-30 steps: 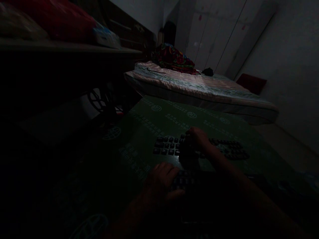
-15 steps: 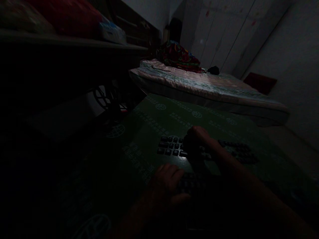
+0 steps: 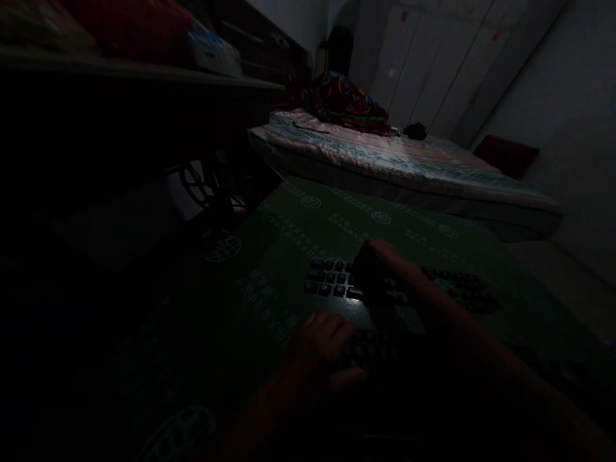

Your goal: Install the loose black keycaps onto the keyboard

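My left hand [image 3: 320,340] is closed around the left end of a dark keyboard [image 3: 373,350], with the thumb on the near side and the fingers on the far side. Much of the keyboard is lost in shadow. Beyond it, black keycaps [image 3: 325,289] lie in rows on a green printed board [image 3: 269,256]. Over the middle of these rows my right hand [image 3: 378,256] points down with curled fingers. Deep shadow hides its fingertips and whatever they pinch. A second group of keycaps [image 3: 464,285] lies to the right, past my right forearm.
Behind the board stands a bed [image 3: 385,160] with a patterned blanket [image 3: 346,106] heaped on it. At left is a dark table [image 3: 144,74] carrying red and pale bags, with a spoked wheel [image 3: 197,186] beneath. The room is very dim.
The view has shifted slightly and the light has dimmed. My right hand has moved a little to the left over the keycaps. The left hand keeps its hold on the keyboard.
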The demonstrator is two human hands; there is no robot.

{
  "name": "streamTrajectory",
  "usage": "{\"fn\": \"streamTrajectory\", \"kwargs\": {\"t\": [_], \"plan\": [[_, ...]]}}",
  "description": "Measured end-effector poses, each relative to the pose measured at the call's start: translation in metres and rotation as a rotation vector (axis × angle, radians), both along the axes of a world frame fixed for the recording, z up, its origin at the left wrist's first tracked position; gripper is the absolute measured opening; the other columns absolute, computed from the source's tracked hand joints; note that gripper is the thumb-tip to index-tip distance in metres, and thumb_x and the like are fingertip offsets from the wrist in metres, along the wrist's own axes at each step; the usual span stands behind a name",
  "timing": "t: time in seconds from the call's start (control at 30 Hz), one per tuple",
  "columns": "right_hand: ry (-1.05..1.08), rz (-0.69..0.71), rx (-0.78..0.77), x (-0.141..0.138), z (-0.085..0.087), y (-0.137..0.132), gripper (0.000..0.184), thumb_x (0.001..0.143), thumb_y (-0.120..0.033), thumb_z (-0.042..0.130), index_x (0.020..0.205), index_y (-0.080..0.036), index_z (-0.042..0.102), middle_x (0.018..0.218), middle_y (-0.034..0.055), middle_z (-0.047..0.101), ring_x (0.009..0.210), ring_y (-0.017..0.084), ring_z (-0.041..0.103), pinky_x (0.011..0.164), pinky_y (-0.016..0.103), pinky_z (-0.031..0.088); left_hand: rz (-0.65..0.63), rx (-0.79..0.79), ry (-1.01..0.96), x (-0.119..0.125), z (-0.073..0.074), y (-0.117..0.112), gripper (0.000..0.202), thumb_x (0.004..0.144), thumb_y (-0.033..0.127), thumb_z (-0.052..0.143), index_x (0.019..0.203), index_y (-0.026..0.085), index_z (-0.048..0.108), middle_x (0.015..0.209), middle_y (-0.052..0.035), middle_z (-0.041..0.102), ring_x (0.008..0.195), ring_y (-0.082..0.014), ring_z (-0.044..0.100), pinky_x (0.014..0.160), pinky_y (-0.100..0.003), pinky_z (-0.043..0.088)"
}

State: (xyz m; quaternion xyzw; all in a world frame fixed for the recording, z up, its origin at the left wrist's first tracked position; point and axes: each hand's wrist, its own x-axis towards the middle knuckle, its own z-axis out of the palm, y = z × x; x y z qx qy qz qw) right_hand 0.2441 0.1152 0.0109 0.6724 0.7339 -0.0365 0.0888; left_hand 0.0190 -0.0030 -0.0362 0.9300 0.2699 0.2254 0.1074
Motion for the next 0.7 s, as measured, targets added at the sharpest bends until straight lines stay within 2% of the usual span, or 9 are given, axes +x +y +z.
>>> {"fn": "streamTrajectory", "kwargs": {"t": [0.3, 0.43, 0.57, 0.63, 0.7], "plan": [[0.038, 0.0, 0.007, 0.002, 0.001, 0.003, 0.028, 0.084, -0.022, 0.051, 0.103, -0.008, 0.066, 0.092, 0.0164, 0.068, 0.082, 0.018, 0.064, 0.065, 0.02, 0.041, 0.016, 0.003, -0.002, 0.002, 0.004, -0.001, 0.05, 0.078, 0.059, 0.055, 0.106, 0.017, 0.055, 0.102, -0.0101, 0.06, 0.088, -0.025, 0.054, 0.075, -0.04, 0.041], [0.074, 0.003, 0.036, 0.003, 0.015, -0.005, 0.026, 0.084, -0.021, 0.052, 0.102, -0.01, 0.067, 0.099, 0.0155, 0.067, 0.089, 0.019, 0.063, 0.071, 0.021, 0.042, -0.003, -0.01, 0.011, 0.003, 0.007, -0.002, 0.048, 0.08, 0.056, 0.053, 0.106, 0.016, 0.055, 0.101, -0.01, 0.06, 0.089, -0.0249, 0.053, 0.075, -0.04, 0.042], [0.156, 0.076, 0.088, 0.005, 0.032, -0.039, 0.023, 0.084, -0.017, 0.052, 0.098, -0.016, 0.069, 0.11, 0.0092, 0.064, 0.099, 0.016, 0.059, 0.08, 0.02, 0.042, 0.002, -0.002, 0.019, 0.004, 0.006, -0.001, 0.05, 0.078, 0.055, 0.057, 0.108, 0.016, 0.055, 0.101, -0.0098, 0.06, 0.09, -0.0259, 0.053, 0.076, -0.041, 0.042], [0.283, 0.159, 0.158, 0.005, 0.033, -0.069, 0.018, 0.083, -0.017, 0.055, 0.091, -0.016, 0.071, 0.109, 0.0082, 0.064, 0.098, 0.016, 0.06, 0.082, 0.021, 0.043, -0.001, -0.003, 0.017, 0.004, 0.006, -0.001, 0.051, 0.077, 0.054, 0.058, 0.11, 0.016, 0.054, 0.102, -0.0099, 0.06, 0.091, -0.026, 0.053, 0.077, -0.04, 0.042], [0.37, 0.18, 0.218, 0.004, 0.028, -0.104, 0.015, 0.082, -0.019, 0.058, 0.089, -0.017, 0.071, 0.111, 0.0082, 0.063, 0.099, 0.017, 0.06, 0.085, 0.025, 0.045, -0.007, -0.01, 0.022, 0.004, 0.007, -0.001, 0.05, 0.078, 0.053, 0.059, 0.11, 0.016, 0.053, 0.103, -0.0101, 0.06, 0.092, -0.0261, 0.053, 0.078, -0.04, 0.042]]}}
